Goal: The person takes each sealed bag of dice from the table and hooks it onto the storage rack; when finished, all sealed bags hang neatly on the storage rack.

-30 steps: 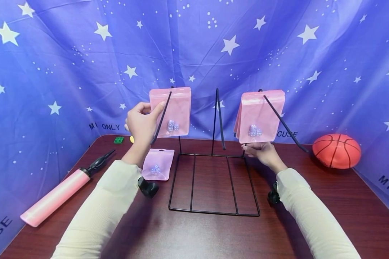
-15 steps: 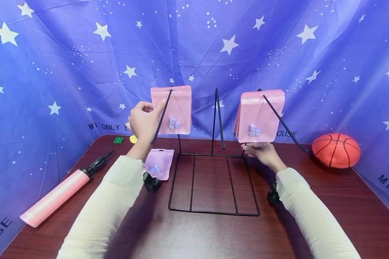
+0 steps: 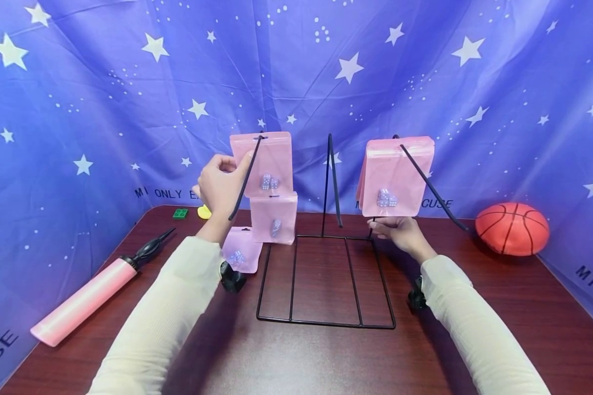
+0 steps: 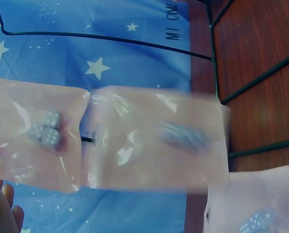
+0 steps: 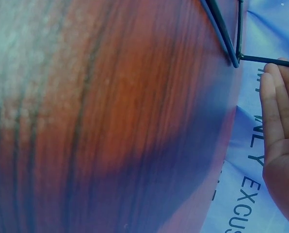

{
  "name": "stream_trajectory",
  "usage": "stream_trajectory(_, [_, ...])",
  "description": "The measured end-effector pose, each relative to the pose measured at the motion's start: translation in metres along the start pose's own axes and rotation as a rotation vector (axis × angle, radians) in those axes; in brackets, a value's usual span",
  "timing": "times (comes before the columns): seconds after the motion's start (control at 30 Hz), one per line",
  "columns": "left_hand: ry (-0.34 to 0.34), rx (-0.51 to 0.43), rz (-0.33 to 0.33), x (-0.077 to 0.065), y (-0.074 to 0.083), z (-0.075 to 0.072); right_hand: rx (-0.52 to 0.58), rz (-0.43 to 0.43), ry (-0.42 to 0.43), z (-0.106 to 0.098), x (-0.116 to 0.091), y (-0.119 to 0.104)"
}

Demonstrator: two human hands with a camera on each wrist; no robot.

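Note:
In the head view my left hand [image 3: 221,184] pinches the left edge of a pink zip bag [image 3: 275,159] with dice inside, at the left prong of a black wire display rack [image 3: 326,323]. Just below it a second pink dice bag [image 3: 262,214] is in mid-air, blurred in the left wrist view. A third dice bag [image 3: 233,241] lies on the table, partly covered by the left wrist. My right hand [image 3: 400,233] holds the rack's right upright [image 5: 268,60], fingers against the wire. Above it, several pink dice bags [image 3: 399,173] hang on the right prong.
The rack's middle prong [image 3: 335,181] carries nothing. A pink hand pump [image 3: 86,302] lies at left, near a green toy brick [image 3: 180,213] and a small yellow object [image 3: 204,212]. A toy basketball [image 3: 512,229] sits at right. A starry blue cloth [image 3: 296,66] hangs behind.
One pink bag has come away from behind the left prong's bag and dropped below it. The left hand moved slightly right, then stayed. The right hand has not moved.

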State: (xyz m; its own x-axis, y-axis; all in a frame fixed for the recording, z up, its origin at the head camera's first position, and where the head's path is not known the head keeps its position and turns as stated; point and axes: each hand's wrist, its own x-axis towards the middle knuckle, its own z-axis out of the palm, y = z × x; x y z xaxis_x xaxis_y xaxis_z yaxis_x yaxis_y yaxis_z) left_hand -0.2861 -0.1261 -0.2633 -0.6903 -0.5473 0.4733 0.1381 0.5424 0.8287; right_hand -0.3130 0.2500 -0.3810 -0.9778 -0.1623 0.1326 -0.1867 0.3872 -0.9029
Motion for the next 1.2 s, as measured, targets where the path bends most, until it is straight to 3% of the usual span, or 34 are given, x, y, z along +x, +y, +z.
stream_trajectory(0.7, [-0.005,-0.04,0.051,-0.006,-0.011,-0.004,-0.002,-0.033,-0.027,-0.001,0.004,0.003])
stream_trajectory(1.2, [-0.082,-0.1,0.095,-0.008,-0.018,-0.009,0.013,-0.017,-0.025,0.001,0.001,0.001])
